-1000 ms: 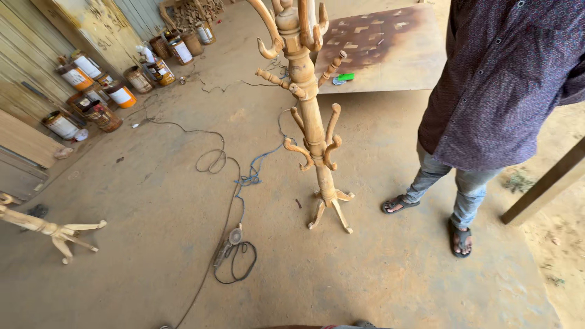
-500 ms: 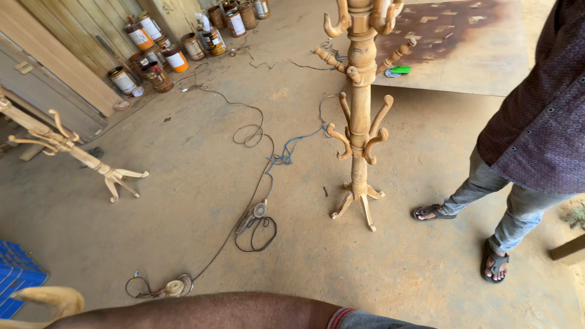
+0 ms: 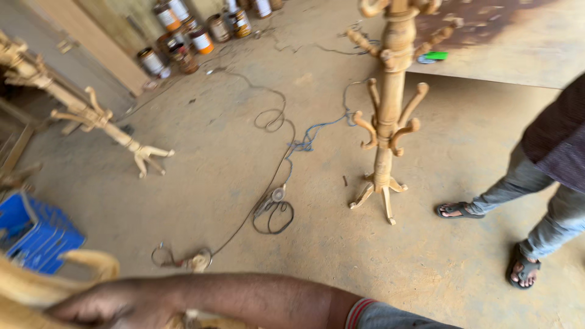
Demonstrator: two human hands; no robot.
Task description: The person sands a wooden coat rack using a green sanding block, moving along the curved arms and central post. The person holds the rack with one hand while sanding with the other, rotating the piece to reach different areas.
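Note:
My right hand (image 3: 103, 306) reaches across the bottom of the view from a striped sleeve cuff and rests closed on a pale curved wooden hook piece (image 3: 36, 286) at the lower left; the grip is partly cut off by the frame edge. My left hand is out of sight. A carved wooden coat stand (image 3: 387, 134) with curved hooks stands upright on the concrete floor, well beyond the hand. A second coat stand (image 3: 91, 119) leans at the far left.
Another person's legs in jeans and sandals (image 3: 536, 195) stand at the right. A tangled cable (image 3: 274, 207) runs across the floor. A blue crate (image 3: 36, 234) sits at the left, paint cans (image 3: 183, 36) line the back, and a rusty board (image 3: 506, 42) holds a green object (image 3: 436, 56).
The view has swung left and down. My arm has come into the bottom of the view, with its hand now on the curved wooden piece. The blue crate and leaning stand show more.

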